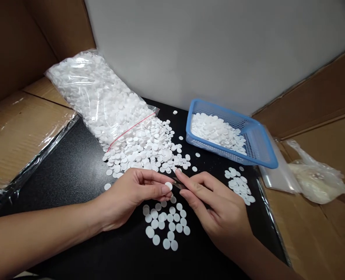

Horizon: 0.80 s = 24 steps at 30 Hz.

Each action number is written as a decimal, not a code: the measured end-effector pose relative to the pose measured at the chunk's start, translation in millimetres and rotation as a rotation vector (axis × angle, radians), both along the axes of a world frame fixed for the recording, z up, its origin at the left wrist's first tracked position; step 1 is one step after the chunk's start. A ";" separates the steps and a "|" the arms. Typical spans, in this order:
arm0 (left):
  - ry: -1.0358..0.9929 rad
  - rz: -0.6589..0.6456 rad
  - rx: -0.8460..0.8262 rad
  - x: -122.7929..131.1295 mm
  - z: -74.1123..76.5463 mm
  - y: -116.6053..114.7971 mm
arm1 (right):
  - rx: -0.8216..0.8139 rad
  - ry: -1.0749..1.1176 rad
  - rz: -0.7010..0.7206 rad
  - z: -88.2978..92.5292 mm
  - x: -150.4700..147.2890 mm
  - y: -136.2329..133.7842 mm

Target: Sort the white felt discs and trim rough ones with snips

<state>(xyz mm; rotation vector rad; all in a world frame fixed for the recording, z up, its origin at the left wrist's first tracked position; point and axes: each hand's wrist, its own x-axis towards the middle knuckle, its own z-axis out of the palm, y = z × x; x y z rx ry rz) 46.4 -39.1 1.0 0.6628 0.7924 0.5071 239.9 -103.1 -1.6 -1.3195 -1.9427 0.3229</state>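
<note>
Between the thumb and fingers of my left hand (137,188) is a small white disc (168,186), held upright. My right hand (216,200) pinches a thin, shiny metal blade (178,184), whose tip is close to that disc; most of it is hidden by the fingers. Below both hands, several loose white discs (171,226) lie spread on the black tabletop (108,252). Just beyond my left hand, a heap of the same discs (143,149) spills from the mouth of a clear zip bag (93,93) with a red seal line.
A blue plastic basket (260,144) with many white discs inside stands at the back right. A smaller group of discs (239,184) lies in front of it. Farther right are a knotted clear bag (315,181) and cardboard (335,233). A pale wall (219,46) rises behind.
</note>
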 end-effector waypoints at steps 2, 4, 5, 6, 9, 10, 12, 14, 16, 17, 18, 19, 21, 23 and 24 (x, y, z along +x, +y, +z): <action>-0.002 -0.004 0.008 -0.3 -0.6 -0.3 | 0.043 -0.060 -0.004 -0.9 -0.7 -1.6; 0.007 -0.016 0.018 -0.8 -0.8 -0.8 | 0.064 -0.105 -0.001 -0.9 -1.3 -2.3; 0.014 -0.021 0.022 -1.0 -0.8 -1.0 | 0.071 -0.123 -0.001 -0.7 -1.6 -2.3; 0.021 -0.025 0.024 -1.2 -0.6 -1.1 | 0.077 -0.138 -0.002 -0.5 -1.8 -2.2; 0.038 -0.029 0.018 -0.8 0.6 -0.9 | 0.079 -0.164 -0.008 0.1 -2.3 -1.2; 0.040 -0.028 0.012 -0.6 1.0 -0.8 | 0.080 -0.166 -0.008 0.2 -2.4 -0.8; 0.044 -0.029 0.000 0.0 1.7 -0.7 | 0.082 -0.168 -0.006 0.5 -2.6 -0.3; 0.050 -0.031 -0.006 0.3 2.2 -0.8 | 0.084 -0.176 -0.006 1.2 -2.7 -0.3; 0.055 -0.033 -0.009 0.4 2.4 -1.0 | 0.084 -0.195 -0.006 2.1 -2.7 -0.7; 0.056 -0.036 -0.008 0.4 2.6 -1.0 | 0.087 -0.204 -0.006 2.4 -2.5 -1.0; 0.056 -0.037 -0.007 0.3 2.7 -1.0 | 0.091 -0.212 -0.005 2.5 -2.4 -1.2; 0.056 -0.039 -0.005 0.3 2.8 -1.0 | 0.099 -0.219 -0.004 2.3 -2.1 -1.4; 0.060 -0.042 -0.002 0.3 2.9 -1.1 | 0.109 -0.227 -0.002 1.6 -1.6 -1.6; 0.059 -0.043 0.006 0.1 2.6 -1.2 | 0.109 -0.232 -0.001 1.0 -1.2 -1.5; 0.056 -0.045 0.012 -0.1 2.3 -1.4 | 0.107 -0.235 -0.002 1.0 -1.2 -1.4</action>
